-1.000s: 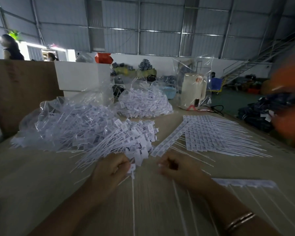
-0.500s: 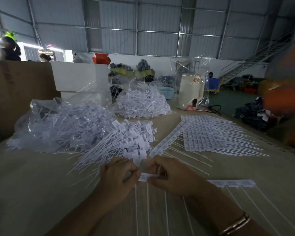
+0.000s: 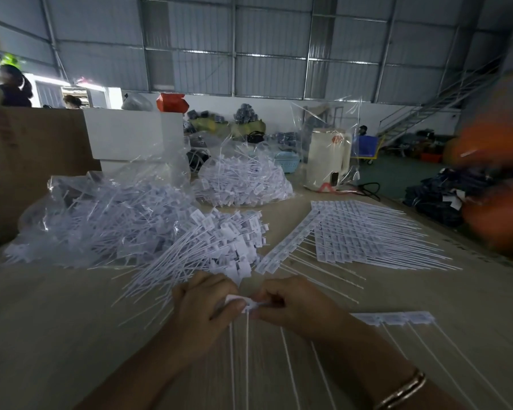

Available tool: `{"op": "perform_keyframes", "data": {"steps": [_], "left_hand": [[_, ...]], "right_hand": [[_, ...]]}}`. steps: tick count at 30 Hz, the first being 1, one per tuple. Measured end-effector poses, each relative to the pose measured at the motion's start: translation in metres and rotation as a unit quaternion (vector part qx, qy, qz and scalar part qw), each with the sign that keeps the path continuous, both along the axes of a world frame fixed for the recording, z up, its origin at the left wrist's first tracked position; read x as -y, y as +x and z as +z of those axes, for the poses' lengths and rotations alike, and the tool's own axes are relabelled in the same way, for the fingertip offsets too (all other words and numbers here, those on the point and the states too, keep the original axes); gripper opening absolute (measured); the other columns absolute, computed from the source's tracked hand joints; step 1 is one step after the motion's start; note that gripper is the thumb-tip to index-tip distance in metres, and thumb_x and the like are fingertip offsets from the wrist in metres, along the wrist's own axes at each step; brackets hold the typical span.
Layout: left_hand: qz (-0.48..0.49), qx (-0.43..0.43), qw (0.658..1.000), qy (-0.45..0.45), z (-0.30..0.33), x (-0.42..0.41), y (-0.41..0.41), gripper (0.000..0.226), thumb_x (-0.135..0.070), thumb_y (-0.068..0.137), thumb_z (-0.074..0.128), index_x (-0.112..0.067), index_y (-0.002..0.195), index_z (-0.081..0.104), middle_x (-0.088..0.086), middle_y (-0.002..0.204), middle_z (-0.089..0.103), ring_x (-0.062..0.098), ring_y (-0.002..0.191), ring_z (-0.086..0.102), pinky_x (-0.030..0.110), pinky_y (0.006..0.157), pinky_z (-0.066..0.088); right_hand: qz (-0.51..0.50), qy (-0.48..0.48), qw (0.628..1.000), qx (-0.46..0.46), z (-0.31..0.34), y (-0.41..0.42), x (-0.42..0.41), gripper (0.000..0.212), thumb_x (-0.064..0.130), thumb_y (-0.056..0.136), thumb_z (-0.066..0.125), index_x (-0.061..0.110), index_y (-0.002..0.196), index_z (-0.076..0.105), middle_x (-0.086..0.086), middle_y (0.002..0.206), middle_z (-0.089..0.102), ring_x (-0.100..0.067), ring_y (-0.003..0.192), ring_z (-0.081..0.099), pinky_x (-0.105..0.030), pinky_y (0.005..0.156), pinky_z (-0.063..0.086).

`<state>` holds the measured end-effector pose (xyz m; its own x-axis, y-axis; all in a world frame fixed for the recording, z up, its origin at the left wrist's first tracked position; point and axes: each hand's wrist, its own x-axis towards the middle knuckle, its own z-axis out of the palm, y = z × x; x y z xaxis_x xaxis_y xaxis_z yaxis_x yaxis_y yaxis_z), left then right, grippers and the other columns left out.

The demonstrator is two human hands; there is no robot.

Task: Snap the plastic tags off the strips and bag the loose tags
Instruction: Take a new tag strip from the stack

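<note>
A brown desk is spread with white plastic tags. A large clear bag stuffed with loose tags is laid at the left, its mouth spilling a heap of loose tags toward the centre. A second filled bag is set behind it, farther back. Unbroken strips are fanned in layers at the right, their thin tails pointed rightward. A cream jug wrapped in clear film is stood beyond them. One partial strip is stretched across the near desk, its tails run toward the viewer. Its left end is pinched in the curled fingers of the right hand, a bangle being worn on that wrist. A single tag at that end is pinched by the left hand, both hands being nearly touched together.
</note>
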<state>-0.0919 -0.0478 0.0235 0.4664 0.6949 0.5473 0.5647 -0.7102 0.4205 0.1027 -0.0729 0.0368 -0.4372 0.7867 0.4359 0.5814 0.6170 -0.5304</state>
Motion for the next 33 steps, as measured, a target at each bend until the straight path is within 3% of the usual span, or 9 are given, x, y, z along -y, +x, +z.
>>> {"op": "perform_keyframes", "data": {"steps": [5,8,12,15,18,20,25,30,33], "left_hand": [[-0.013,0.032,0.999,0.028,0.004,0.001,-0.01,0.028,-0.051,0.081,0.039,-0.03,0.073,0.054,-0.017,0.075,0.056,-0.004,0.087,0.044,0.04,0.079,0.033],[0.03,0.041,0.999,0.001,0.007,-0.003,-0.025,0.024,-0.05,0.077,0.038,-0.037,0.065,0.054,-0.022,0.078,0.057,-0.004,0.093,0.043,0.041,0.082,0.03],[0.104,-0.071,0.99,0.059,0.004,0.003,-0.015,0.039,-0.046,0.08,0.032,-0.031,0.081,0.068,-0.018,0.096,0.057,0.013,0.101,0.05,0.044,0.083,0.034],[0.118,-0.068,0.987,0.091,0.005,0.011,-0.003,0.043,-0.048,0.083,0.03,-0.028,0.09,0.067,-0.013,0.1,0.057,0.009,0.101,0.046,0.039,0.083,0.034],[0.089,-0.067,0.994,0.018,0.006,0.011,0.005,0.06,-0.062,0.078,0.019,-0.027,0.089,0.067,-0.018,0.099,0.054,0.003,0.1,0.04,0.037,0.09,0.032],[0.074,-0.116,0.99,-0.005,0.002,0.008,0.008,0.068,-0.066,0.071,0.012,-0.029,0.085,0.067,-0.021,0.096,0.052,0.0,0.1,0.036,0.034,0.093,0.03],[0.065,-0.068,0.995,-0.03,0.0,-0.002,0.004,0.062,-0.061,0.07,0.016,-0.025,0.076,0.065,-0.017,0.081,0.055,0.003,0.095,0.041,0.037,0.09,0.033],[0.088,-0.03,0.995,-0.028,0.001,-0.006,-0.004,0.03,-0.041,0.079,0.035,-0.025,0.069,0.058,-0.022,0.07,0.046,0.006,0.092,0.043,0.036,0.087,0.031],[0.111,-0.05,0.992,0.014,-0.002,-0.007,-0.008,0.051,-0.052,0.079,0.021,-0.026,0.077,0.064,-0.022,0.077,0.053,0.0,0.094,0.038,0.03,0.08,0.021]], "right_hand": [[-0.055,-0.141,0.987,-0.059,0.001,0.012,-0.004,0.016,0.017,0.091,0.059,0.011,0.079,0.069,0.016,0.062,0.065,0.002,0.056,0.06,-0.021,0.061,0.051],[-0.106,-0.116,0.988,0.008,0.005,0.025,-0.002,0.009,0.026,0.089,0.061,0.02,0.09,0.067,0.016,0.067,0.061,0.009,0.061,0.055,-0.009,0.06,0.044],[-0.086,-0.079,0.99,0.074,0.003,0.001,0.004,0.033,0.035,0.081,0.067,0.035,0.11,0.052,0.011,0.067,0.051,0.004,0.06,0.047,-0.013,0.056,0.036],[-0.06,-0.015,0.992,0.113,0.002,-0.018,0.005,0.048,0.036,0.08,0.067,0.031,0.119,0.041,0.004,0.069,0.055,-0.002,0.057,0.045,-0.02,0.054,0.034],[-0.048,0.016,0.993,0.102,0.003,-0.022,0.007,0.052,0.037,0.079,0.068,0.026,0.12,0.038,0.003,0.08,0.065,-0.008,0.068,0.056,-0.027,0.059,0.04],[-0.041,0.022,0.994,0.097,0.004,-0.024,0.009,0.053,0.035,0.079,0.068,0.024,0.121,0.039,0.008,0.078,0.064,-0.008,0.071,0.058,-0.025,0.059,0.036],[-0.056,-0.019,0.995,0.075,0.01,-0.014,0.008,0.041,0.047,0.077,0.067,0.032,0.109,0.046,0.018,0.081,0.056,0.005,0.073,0.053,-0.014,0.059,0.038],[-0.071,-0.031,0.985,0.152,0.022,-0.01,0.005,0.018,0.038,0.084,0.063,0.032,0.094,0.049,0.011,0.091,0.058,-0.007,0.08,0.054,-0.025,0.067,0.042],[-0.064,-0.028,0.983,0.168,0.02,-0.015,0.0,0.022,0.036,0.082,0.065,0.025,0.096,0.053,0.006,0.093,0.06,-0.011,0.082,0.053,-0.028,0.068,0.042]]}}
